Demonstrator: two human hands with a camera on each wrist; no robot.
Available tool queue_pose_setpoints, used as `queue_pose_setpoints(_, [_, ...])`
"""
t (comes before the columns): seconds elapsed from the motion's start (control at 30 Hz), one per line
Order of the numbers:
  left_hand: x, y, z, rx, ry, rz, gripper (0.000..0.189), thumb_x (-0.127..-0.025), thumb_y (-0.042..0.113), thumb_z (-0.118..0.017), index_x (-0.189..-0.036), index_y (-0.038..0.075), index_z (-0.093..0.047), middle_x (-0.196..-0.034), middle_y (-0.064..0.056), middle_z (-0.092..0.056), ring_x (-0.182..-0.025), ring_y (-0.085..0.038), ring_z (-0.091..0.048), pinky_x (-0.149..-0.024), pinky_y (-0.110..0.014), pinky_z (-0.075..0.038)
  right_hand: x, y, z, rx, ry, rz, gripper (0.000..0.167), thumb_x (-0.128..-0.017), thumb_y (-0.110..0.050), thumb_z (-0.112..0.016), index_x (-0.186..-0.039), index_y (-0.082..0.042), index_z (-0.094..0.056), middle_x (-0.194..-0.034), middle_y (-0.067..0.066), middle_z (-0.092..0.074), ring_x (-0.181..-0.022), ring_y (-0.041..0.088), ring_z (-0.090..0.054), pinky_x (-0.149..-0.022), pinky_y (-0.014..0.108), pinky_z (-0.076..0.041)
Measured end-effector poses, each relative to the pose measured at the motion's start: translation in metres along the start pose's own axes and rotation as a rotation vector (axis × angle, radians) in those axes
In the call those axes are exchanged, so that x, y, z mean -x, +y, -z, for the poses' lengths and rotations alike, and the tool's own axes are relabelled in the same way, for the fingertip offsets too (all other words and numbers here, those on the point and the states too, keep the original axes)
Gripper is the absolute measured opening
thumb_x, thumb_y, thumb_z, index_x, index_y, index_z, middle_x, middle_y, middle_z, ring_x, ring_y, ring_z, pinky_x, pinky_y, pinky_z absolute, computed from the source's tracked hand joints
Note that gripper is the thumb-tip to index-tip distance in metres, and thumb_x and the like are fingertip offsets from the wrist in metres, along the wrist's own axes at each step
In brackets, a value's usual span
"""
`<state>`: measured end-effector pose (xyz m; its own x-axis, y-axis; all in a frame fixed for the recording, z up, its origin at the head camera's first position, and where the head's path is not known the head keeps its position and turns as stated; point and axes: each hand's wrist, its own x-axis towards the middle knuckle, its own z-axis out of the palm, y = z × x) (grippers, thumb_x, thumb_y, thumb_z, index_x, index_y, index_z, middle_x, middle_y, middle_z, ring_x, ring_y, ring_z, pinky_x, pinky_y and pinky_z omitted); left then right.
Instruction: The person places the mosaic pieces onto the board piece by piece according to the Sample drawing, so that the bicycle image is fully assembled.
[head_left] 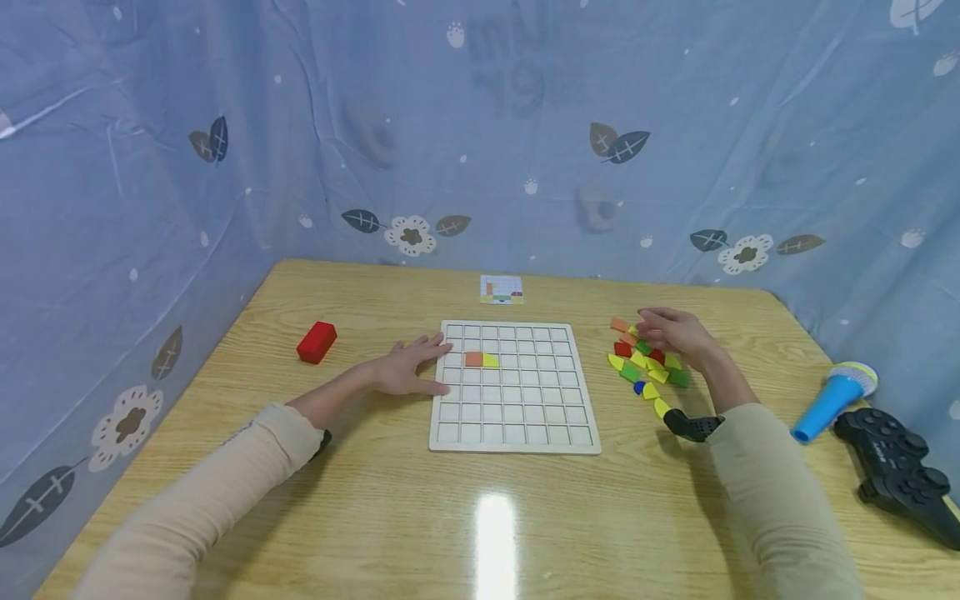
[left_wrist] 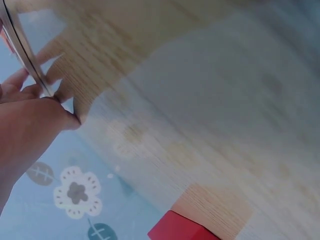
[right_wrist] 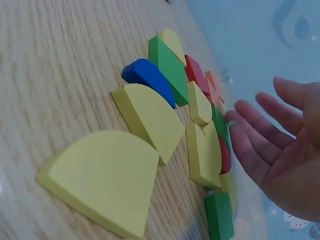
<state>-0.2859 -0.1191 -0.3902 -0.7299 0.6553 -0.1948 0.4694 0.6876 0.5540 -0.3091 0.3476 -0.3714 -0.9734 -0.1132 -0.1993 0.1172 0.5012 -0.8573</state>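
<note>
A white grid board (head_left: 517, 417) lies on the table. On it, an orange square piece (head_left: 474, 359) and a yellow rounded piece (head_left: 490, 361) sit side by side in the second row. At the board's left edge rests my left hand (head_left: 401, 368), fingers spread over the rim. My right hand (head_left: 675, 332) hovers at the far side of a loose group of flat blocks. In the right wrist view its fingers (right_wrist: 270, 135) look relaxed and hold nothing. Among the blocks are a yellow quarter-round piece (right_wrist: 107, 180), a blue half-round piece (right_wrist: 147, 77) and a green block (right_wrist: 167, 70).
Behind the board lies a small pattern card (head_left: 502, 290). A red box (head_left: 317, 342) stands at the left. To the right are a blue toy microphone (head_left: 832, 404) and a black game controller (head_left: 896, 467). A patterned blue curtain (head_left: 480, 150) surrounds the table's back and sides.
</note>
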Motion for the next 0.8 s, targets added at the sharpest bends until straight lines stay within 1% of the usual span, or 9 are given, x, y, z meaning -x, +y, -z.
queue_pose_setpoints(0.1, [-0.0005,-0.0014,-0.0003,0.004,0.001,-0.004,0.082,-0.092,0.043,-0.061,-0.152,0.006,-0.02,-0.158,-0.016,-0.003,-0.143,-0.036,0.001,-0.109,-0.059,0.004,0.0,-0.0034,-0.0016,0.072,0.011,0.01,0.067,-0.102,-0.042,-0.037,-0.148,0.005,-0.024,-0.137,0.032,-0.042,-0.122,0.041,-0.046,-0.095,0.042,-0.044])
queue_pose_setpoints(0.2, [-0.0012,-0.003,-0.0008,0.003,0.0,0.002,0.082,-0.092,0.044,-0.061,-0.153,0.007,-0.02,-0.158,-0.015,-0.003,-0.143,-0.034,0.001,-0.109,-0.058,0.004,0.0003,-0.0059,-0.0037,0.102,0.01,0.02,0.061,-0.103,-0.035,-0.04,-0.146,0.006,-0.028,-0.133,0.032,-0.045,-0.116,0.04,-0.051,-0.087,0.036,-0.049])
queue_pose_setpoints(0.23, [-0.0017,-0.0037,-0.001,0.002,-0.001,0.004,0.082,-0.092,0.045,-0.061,-0.153,0.007,-0.019,-0.158,-0.014,-0.003,-0.143,-0.034,0.001,-0.109,-0.058,0.004,0.0003,-0.0065,-0.0043,0.11,0.01,0.025,0.058,-0.104,-0.032,-0.041,-0.145,0.007,-0.029,-0.132,0.032,-0.047,-0.113,0.038,-0.053,-0.082,0.033,-0.05])
queue_pose_setpoints(0.33, [-0.0027,-0.0051,-0.0014,-0.003,-0.004,0.013,0.083,-0.091,0.045,-0.061,-0.153,0.009,-0.019,-0.158,-0.013,-0.002,-0.143,-0.033,0.002,-0.11,-0.057,0.004,-0.0007,-0.0072,-0.0059,0.132,0.01,0.036,0.05,-0.103,-0.021,-0.046,-0.142,0.008,-0.035,-0.126,0.031,-0.052,-0.095,0.03,-0.06,-0.069,0.028,-0.049])
queue_pose_setpoints(0.4, [-0.0032,-0.0061,-0.0016,-0.003,-0.003,0.016,0.083,-0.091,0.045,-0.061,-0.153,0.009,-0.019,-0.158,-0.012,-0.002,-0.143,-0.032,0.002,-0.11,-0.056,0.004,-0.0021,-0.0069,-0.0069,0.162,0.013,0.043,0.047,-0.101,-0.016,-0.049,-0.14,0.008,-0.038,-0.125,0.032,-0.053,-0.092,0.029,-0.06,-0.066,0.028,-0.048])
queue_pose_setpoints(0.47, [-0.0033,-0.0065,-0.0016,-0.003,-0.001,0.017,0.083,-0.091,0.045,-0.061,-0.153,0.009,-0.019,-0.158,-0.012,-0.002,-0.143,-0.033,0.002,-0.11,-0.056,0.004,-0.0038,-0.0061,-0.0074,0.194,0.013,0.05,0.045,-0.1,-0.013,-0.051,-0.139,0.007,-0.041,-0.125,0.032,-0.053,-0.093,0.031,-0.06,-0.066,0.028,-0.049])
queue_pose_setpoints(0.57, [-0.0037,-0.007,-0.0019,-0.004,-0.001,0.018,0.083,-0.091,0.046,-0.06,-0.153,0.009,-0.019,-0.158,-0.012,-0.002,-0.143,-0.032,0.002,-0.11,-0.056,0.005,-0.0052,-0.0047,-0.0082,0.219,0.007,0.062,0.044,-0.098,-0.009,-0.053,-0.138,0.007,-0.042,-0.127,0.032,-0.051,-0.108,0.04,-0.054,-0.074,0.031,-0.05])
queue_pose_setpoints(0.6, [-0.0038,-0.0069,-0.0019,-0.004,-0.002,0.018,0.083,-0.091,0.046,-0.06,-0.153,0.009,-0.019,-0.158,-0.012,-0.002,-0.143,-0.032,0.002,-0.11,-0.056,0.005,-0.0052,-0.0043,-0.0084,0.226,0.003,0.072,0.044,-0.098,-0.008,-0.053,-0.138,0.008,-0.042,-0.126,0.032,-0.051,-0.11,0.042,-0.053,-0.076,0.033,-0.05])
queue_pose_setpoints(0.8, [-0.0041,-0.0062,-0.0016,-0.007,-0.001,0.01,0.083,-0.091,0.046,-0.06,-0.153,0.01,-0.019,-0.158,-0.012,-0.002,-0.143,-0.032,0.002,-0.109,-0.056,0.004,-0.0048,-0.0016,-0.009,0.257,-0.014,0.106,0.047,-0.094,-0.006,-0.06,-0.136,0.007,-0.044,-0.125,0.031,-0.051,-0.115,0.043,-0.048,-0.085,0.04,-0.049])
